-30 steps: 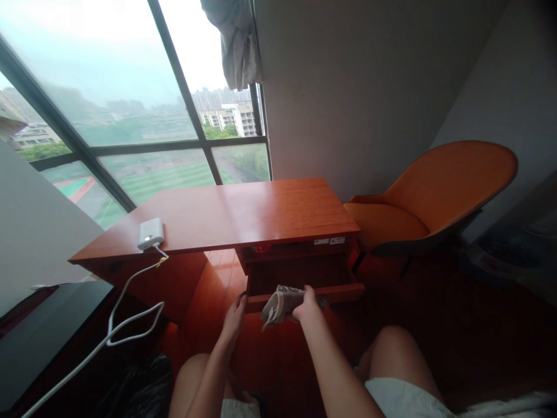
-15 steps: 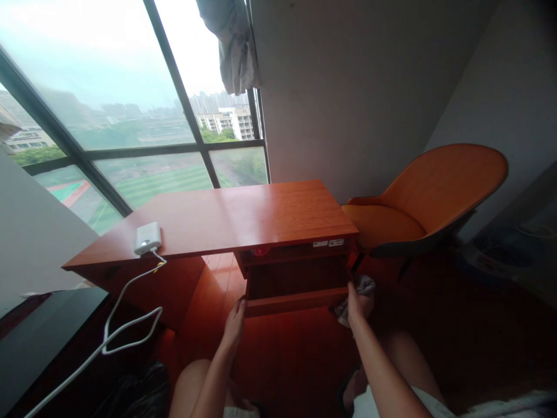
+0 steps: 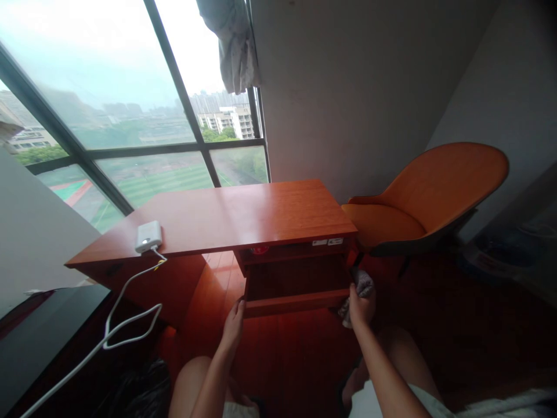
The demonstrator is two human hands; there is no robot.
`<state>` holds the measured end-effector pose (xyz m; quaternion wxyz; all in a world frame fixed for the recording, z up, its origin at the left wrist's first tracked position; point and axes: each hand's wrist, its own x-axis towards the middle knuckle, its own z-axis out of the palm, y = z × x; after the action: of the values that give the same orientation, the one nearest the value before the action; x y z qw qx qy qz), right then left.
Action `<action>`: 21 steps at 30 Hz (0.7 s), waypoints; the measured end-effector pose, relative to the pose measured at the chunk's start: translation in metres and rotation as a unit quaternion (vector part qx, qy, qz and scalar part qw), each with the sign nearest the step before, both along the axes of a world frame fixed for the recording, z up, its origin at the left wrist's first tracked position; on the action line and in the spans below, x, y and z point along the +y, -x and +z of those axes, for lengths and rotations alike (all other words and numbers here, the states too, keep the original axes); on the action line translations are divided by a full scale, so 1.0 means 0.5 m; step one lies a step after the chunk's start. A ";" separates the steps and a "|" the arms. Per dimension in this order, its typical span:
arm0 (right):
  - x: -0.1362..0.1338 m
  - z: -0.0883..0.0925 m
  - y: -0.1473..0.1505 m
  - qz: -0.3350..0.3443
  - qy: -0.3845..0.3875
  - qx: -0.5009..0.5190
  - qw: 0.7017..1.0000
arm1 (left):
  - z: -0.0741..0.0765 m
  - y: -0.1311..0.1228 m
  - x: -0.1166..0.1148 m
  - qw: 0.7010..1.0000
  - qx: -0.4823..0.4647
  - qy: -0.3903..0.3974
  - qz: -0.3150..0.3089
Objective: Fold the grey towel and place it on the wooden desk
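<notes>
A reddish wooden drawer [image 3: 296, 304] is pulled out from under the right part of the desk [image 3: 243, 212], and its dark inside shows. My left hand [image 3: 234, 319] is closed on the left front corner of the drawer, thumb on top and the other fingers mostly hidden. At the right front corner, my right hand [image 3: 360, 305] is closed around a crumpled grey patterned cloth [image 3: 364, 283], with its thumb against the drawer's side. Part of the cloth hangs below that hand.
On the desk's left side lies a white power bank-like device [image 3: 148, 237] with a white cable [image 3: 130, 316] trailing down. An orange chair [image 3: 439, 191] stands to the right. A small red item [image 3: 260, 249] and white boxes [image 3: 327, 241] sit on the shelf above the drawer. A black bag [image 3: 141, 386] is at lower left.
My right hand and the cloth have shifted slightly at the drawer's right corner. My left hand stays at the left corner, and the drawer looks nearly the same.
</notes>
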<state>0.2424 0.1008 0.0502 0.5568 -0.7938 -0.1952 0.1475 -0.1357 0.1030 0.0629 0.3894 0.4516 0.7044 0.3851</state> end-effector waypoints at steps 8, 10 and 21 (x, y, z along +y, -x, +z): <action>-0.015 -0.015 0.023 -0.013 -0.066 0.251 0.966 | 0.005 -0.003 -0.005 1.000 -0.021 0.011 -0.001; -0.013 -0.014 0.034 -0.034 -0.063 0.288 0.955 | 0.005 -0.003 -0.006 1.000 -0.026 0.013 -0.001; -0.011 0.036 0.173 -0.075 -0.024 0.440 0.895 | 0.014 -0.004 -0.014 0.999 -0.050 0.012 0.004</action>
<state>0.1561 0.0953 0.0684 0.6139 -0.6468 0.1266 0.4345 -0.1339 0.0958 0.0697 0.4282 0.4239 0.6906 0.4001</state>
